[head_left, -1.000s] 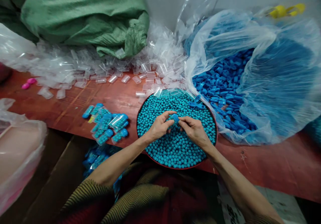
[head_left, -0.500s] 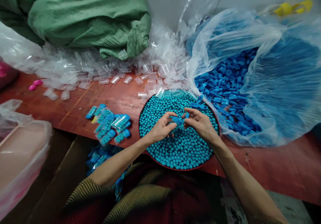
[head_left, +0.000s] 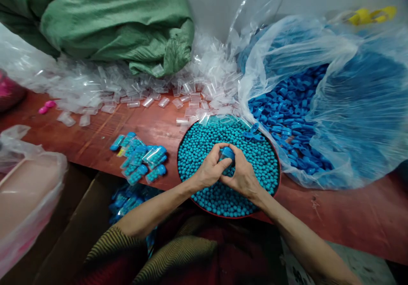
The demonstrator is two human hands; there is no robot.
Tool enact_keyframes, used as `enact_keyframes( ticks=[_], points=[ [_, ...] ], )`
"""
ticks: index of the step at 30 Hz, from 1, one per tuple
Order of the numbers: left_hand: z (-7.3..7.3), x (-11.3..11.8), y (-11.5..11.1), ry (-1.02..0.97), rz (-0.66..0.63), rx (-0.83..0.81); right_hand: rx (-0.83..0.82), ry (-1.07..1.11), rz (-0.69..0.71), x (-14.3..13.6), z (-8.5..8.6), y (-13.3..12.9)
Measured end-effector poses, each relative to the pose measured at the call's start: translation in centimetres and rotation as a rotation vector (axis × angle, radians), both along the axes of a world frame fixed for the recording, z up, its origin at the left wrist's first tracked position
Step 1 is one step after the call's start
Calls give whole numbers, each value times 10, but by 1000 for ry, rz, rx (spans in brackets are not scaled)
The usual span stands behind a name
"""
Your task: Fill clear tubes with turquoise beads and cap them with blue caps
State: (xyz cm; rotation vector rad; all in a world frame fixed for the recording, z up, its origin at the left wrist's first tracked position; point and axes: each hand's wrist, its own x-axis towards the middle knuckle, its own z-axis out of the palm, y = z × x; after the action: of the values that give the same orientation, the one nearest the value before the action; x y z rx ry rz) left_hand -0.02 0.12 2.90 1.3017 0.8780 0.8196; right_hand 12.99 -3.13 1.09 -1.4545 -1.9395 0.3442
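Your left hand (head_left: 208, 168) and right hand (head_left: 244, 174) meet around a cap (head_left: 227, 152), over a bowl (head_left: 219, 215) of beads (head_left: 204, 136) on the table (head_left: 350, 212). Beyond your grip and to its right, loose caps (head_left: 254, 135) lie by the bowl's far rim. Farther right, you have an open bag (head_left: 360, 106) with more caps (head_left: 283, 110) inside. Left of your grip, bottles (head_left: 135, 157) of beads lie grouped on the table; more bottles (head_left: 124, 204) sit below its near edge. Beyond your grip, tubes (head_left: 210, 89) spread leftward, a sack (head_left: 117, 25) on them, the wall (head_left: 216, 4) behind.
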Motion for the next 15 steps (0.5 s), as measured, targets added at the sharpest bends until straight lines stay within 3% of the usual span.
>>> enact_keyframes(
  ticks=[6,11,15],
  points=[
    [-3,8,-9,-10,85,-77,105,-13,-21,0,-7,-5],
    [-15,11,-12,49,92,13,92,-33,-11,1,-20,-6],
    [-15,-1,-8,146,109,150,6,-136,95,0,-13,-5]
  ],
)
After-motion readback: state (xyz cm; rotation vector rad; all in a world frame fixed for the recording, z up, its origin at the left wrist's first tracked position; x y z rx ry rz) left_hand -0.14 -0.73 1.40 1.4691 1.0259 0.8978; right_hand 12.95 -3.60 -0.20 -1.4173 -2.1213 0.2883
